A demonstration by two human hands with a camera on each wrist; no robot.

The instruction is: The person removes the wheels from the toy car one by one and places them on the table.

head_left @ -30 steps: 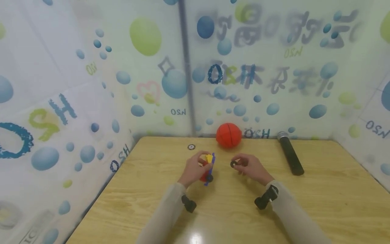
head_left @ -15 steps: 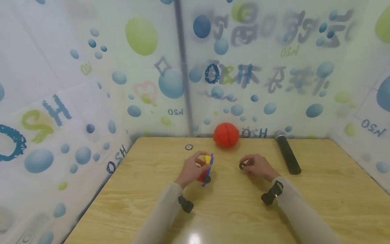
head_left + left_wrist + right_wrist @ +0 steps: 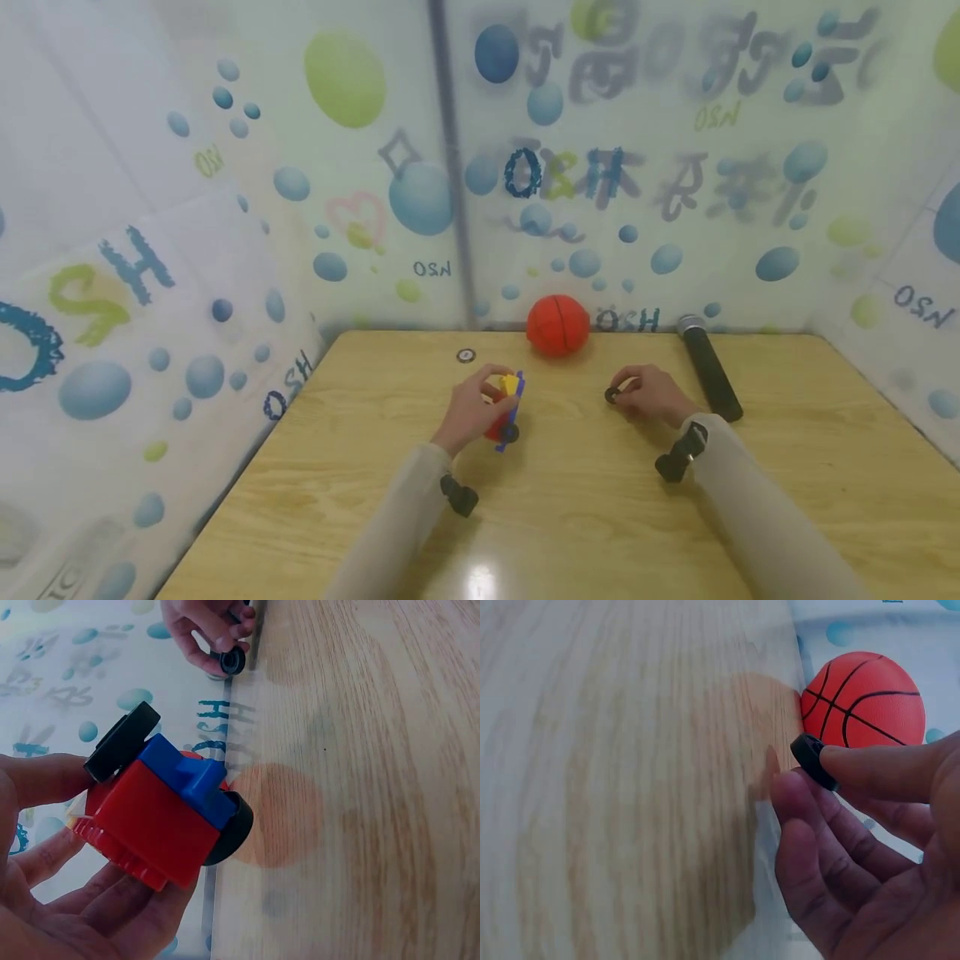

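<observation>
A small toy car [image 3: 161, 814] with a red body, a blue base and black wheels is gripped in my left hand [image 3: 472, 408], on its side above the table. A yellow part [image 3: 510, 384] shows at its upper end in the head view. To the right and apart from it, my right hand [image 3: 652, 393] pinches a small black toy wheel [image 3: 814, 760] between thumb and fingers. The left wrist view shows this wheel's hollow, ringed face. Fingers hide part of the car.
A red toy basketball [image 3: 557, 325] stands at the back of the wooden table [image 3: 570, 517]. Behind my right hand lies a black microphone [image 3: 708, 367] with a silver head. A small round black-and-white disc [image 3: 466, 355] lies near the back edge. Patterned curtains [image 3: 360, 167] enclose the back and sides.
My right hand has moved to the right with the wheel, widening the gap to the toy car. The left hand holds the car in nearly the same place.
</observation>
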